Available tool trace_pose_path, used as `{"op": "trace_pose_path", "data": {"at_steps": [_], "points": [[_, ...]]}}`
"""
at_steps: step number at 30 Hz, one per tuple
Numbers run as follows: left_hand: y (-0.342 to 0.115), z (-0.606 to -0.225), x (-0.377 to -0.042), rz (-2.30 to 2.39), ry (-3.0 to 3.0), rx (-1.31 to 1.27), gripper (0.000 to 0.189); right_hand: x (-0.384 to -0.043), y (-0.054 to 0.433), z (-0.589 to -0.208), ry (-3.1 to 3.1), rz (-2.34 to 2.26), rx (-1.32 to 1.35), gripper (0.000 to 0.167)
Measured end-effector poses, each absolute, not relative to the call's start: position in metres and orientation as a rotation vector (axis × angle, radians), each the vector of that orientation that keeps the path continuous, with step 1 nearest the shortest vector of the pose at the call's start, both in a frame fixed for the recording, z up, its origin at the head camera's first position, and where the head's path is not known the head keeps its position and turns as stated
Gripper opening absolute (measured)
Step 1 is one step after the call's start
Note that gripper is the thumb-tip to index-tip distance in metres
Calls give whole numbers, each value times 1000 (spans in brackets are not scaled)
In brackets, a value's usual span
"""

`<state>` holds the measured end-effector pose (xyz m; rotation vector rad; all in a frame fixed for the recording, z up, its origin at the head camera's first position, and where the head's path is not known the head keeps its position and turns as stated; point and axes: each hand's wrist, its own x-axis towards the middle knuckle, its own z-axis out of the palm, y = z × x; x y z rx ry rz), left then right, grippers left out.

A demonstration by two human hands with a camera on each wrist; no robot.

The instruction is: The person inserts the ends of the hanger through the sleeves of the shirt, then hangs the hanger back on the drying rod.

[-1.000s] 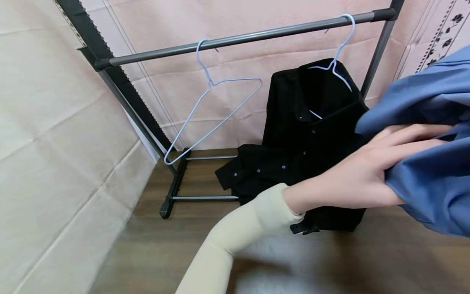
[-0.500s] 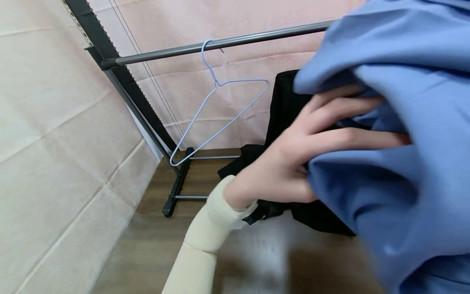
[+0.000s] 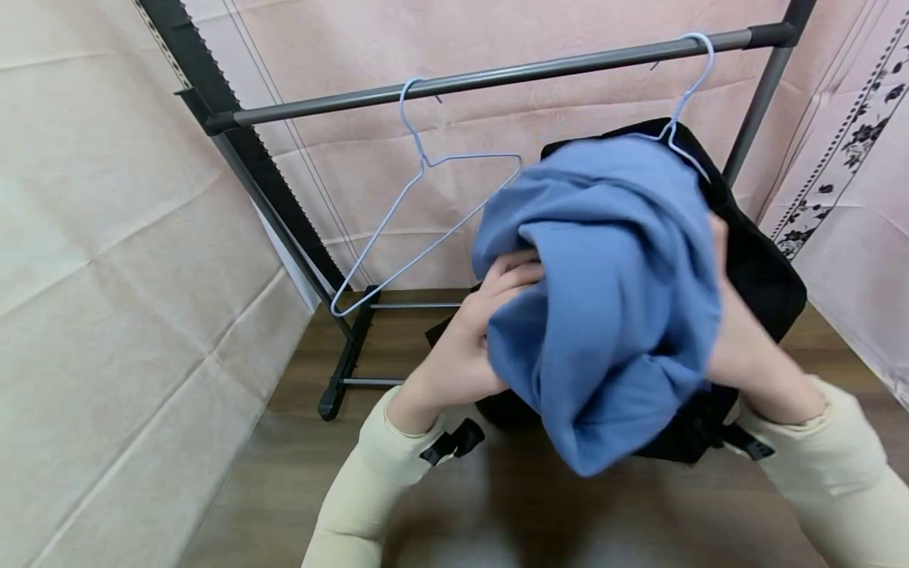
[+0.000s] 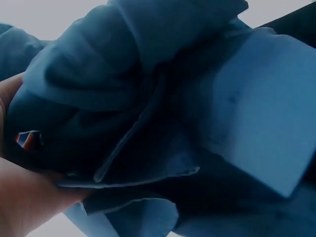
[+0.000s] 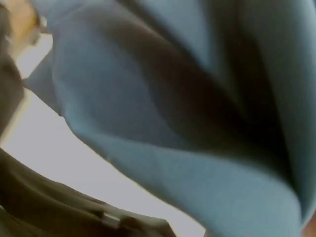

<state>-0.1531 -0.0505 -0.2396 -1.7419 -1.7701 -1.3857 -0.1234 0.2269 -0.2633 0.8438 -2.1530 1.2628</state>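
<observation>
A bunched blue shirt [image 3: 611,284] hangs in the air between my hands, in front of the rack. My left hand [image 3: 476,339] grips its left side, with the fingers partly sunk in the folds. On the other side my right hand [image 3: 735,339] holds the cloth; its fingers are mostly hidden behind the shirt. In the left wrist view the fabric [image 4: 89,84] shows loose hemmed edges beside the thumb. Cloth [image 5: 133,108] fills most of the right wrist view. A bare light-blue wire hanger [image 3: 426,166] hangs on the rail just left of the shirt.
The grey rail [image 3: 540,71] of the garment rack runs across the back. A black shirt [image 3: 763,276] hangs from a second hanger [image 3: 685,99] at the right, partly covered by the blue shirt. Pale cloth [image 3: 128,276] lines the left side, above a wooden floor [image 3: 284,489].
The blue shirt came in from the right, swung close across the view, and is now at the centre, lower and farther from the camera. My right hand has come into view.
</observation>
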Motion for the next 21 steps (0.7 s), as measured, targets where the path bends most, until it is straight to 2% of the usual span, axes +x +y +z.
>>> {"op": "trace_pose_path", "data": {"at_steps": [6,14,21], "points": [[-56,-282,-162,-1578,-2013,-1575,61,-134,211,-291,-2280,1434,805,115],[-64,-332,-166,-1593,-2198,-1499,59,-137,205,-349,-2481,1607,690,108],[-70,-370,-162,-1582,-2340,-1466,59,-134,201,-396,-2524,1640,699,119]]}}
